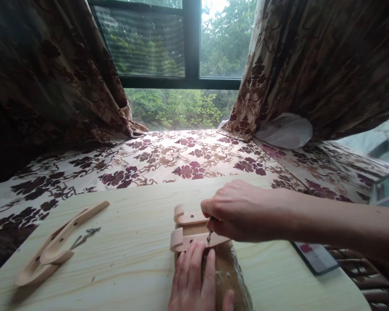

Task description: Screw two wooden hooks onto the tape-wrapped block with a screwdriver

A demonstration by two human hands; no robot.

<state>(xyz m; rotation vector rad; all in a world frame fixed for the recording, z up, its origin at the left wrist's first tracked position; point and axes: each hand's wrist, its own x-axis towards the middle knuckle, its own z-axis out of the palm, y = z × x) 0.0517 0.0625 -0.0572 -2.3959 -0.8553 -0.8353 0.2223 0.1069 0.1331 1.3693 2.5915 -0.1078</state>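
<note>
My right hand (235, 211) is closed around a small driver-like tool (209, 234), its tip at a hole in the nearer of two pale wooden hook pieces (181, 239). The farther hook piece (185, 217) lies parallel just behind it. Both rest across a brown wooden board (223, 276) with a rough right edge. My left hand (196, 276) lies palm down on the board with its fingers spread, fingertips against the nearer piece. My right hand hides the right part of the farther piece and most of the tool.
More curved wooden hook pieces (61, 237) lie on the pale table (132, 259) at the left, beside several screws (87, 235). A dark-edged flat object (316, 257) sits at the table's right edge. Behind are floral fabric (188, 151), a white plastic bag (285, 131) and a window.
</note>
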